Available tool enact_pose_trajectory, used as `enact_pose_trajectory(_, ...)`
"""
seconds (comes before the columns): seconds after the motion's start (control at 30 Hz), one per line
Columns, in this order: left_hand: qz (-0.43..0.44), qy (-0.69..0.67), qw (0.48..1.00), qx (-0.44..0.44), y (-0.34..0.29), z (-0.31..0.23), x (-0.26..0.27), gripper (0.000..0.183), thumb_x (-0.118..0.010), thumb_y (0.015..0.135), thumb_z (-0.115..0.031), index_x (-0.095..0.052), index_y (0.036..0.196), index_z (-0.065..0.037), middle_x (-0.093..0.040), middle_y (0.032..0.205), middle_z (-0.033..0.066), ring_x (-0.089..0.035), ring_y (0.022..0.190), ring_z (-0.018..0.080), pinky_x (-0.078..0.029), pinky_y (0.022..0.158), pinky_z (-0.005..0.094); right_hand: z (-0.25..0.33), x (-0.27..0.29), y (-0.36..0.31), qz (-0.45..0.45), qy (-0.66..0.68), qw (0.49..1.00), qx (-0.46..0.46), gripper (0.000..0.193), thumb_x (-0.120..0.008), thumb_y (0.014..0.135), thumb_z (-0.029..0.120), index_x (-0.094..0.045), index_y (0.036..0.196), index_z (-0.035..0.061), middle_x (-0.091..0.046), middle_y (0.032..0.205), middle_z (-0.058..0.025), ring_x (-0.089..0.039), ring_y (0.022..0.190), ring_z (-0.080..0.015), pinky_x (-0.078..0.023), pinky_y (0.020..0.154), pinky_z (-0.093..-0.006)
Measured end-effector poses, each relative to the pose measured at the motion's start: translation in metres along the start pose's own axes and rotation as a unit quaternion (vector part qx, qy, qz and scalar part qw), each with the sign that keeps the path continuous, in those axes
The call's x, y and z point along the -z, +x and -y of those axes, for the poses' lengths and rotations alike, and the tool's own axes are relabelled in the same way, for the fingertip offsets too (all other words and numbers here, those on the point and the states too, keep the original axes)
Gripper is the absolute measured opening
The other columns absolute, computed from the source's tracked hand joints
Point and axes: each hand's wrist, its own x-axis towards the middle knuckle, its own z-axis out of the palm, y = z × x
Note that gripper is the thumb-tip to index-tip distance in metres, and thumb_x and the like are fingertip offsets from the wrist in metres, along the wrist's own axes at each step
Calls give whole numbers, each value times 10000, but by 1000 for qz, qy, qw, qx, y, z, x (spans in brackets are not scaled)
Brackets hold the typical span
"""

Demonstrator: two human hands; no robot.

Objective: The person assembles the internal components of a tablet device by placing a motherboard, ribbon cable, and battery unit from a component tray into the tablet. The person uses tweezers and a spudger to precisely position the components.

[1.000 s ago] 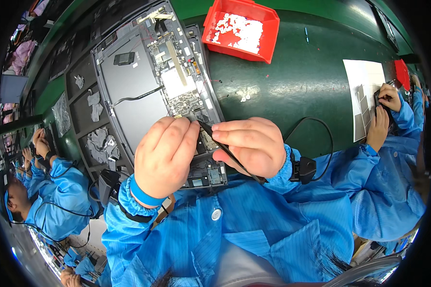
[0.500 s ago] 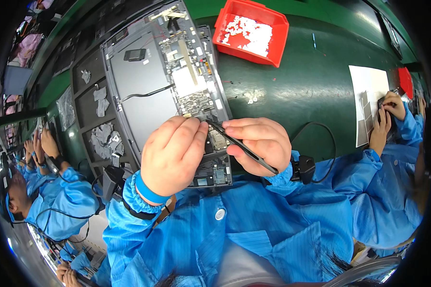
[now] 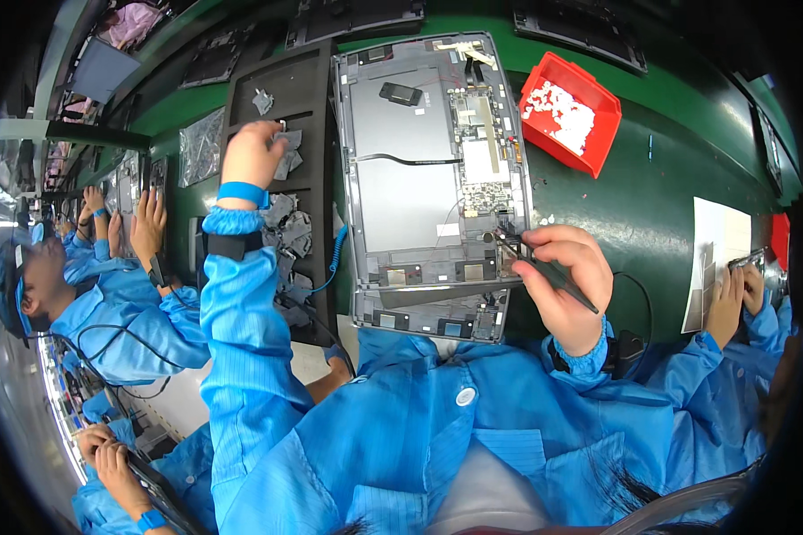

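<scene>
My right hand (image 3: 569,278) grips black tweezers (image 3: 558,281), their tips over the lower right part of an opened laptop-like casing (image 3: 393,201). A circuit board (image 3: 486,192) runs along the right side of that casing, and a black cable (image 3: 406,160) crosses its middle. My left hand (image 3: 252,153), with a blue band at the wrist, is away to the left over a dark compartment tray (image 3: 317,178). Its fingers are curled beside crumpled grey pieces (image 3: 287,160); whether one is between the fingertips is hidden. A small black rectangular part (image 3: 401,94) lies inside the casing.
A red bin (image 3: 598,111) of small white pieces stands right of the casing. More grey scraps (image 3: 287,227) fill the tray's nearer compartment. A blue coiled cord (image 3: 337,250) hangs by the tray. Co-workers' hands (image 3: 727,299) work at far right, beside a paper sheet (image 3: 718,241), and at left.
My left hand has left the board and reached to the tray on the left. My right hand keeps the tweezers near the board. The view has shifted, so the casing appears further right.
</scene>
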Motion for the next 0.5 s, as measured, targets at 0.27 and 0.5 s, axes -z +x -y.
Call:
enact_pose_trajectory(0.27,12,29,997,-64,-1,32,-22,220,-625,759,-222,-670,854,-30,-626,804,182,-595,778,348,-468,713,412,-4,5,3,-82,86,993,-27,252,-681,660,-84,-554,869,-26,-619,906,-156,-599,800,-227,-470,717,-303)
enact_pose_trajectory(0.5,-235,-47,971,21,-9,-6,33,186,-580,859,-93,-582,1022,-2,-624,762,72,-574,633,107,-486,567,261,-28,-17,46,-171,121,977,-45,250,-682,686,-69,-589,917,-43,-604,909,-115,-604,832,-202,-503,735,-273)
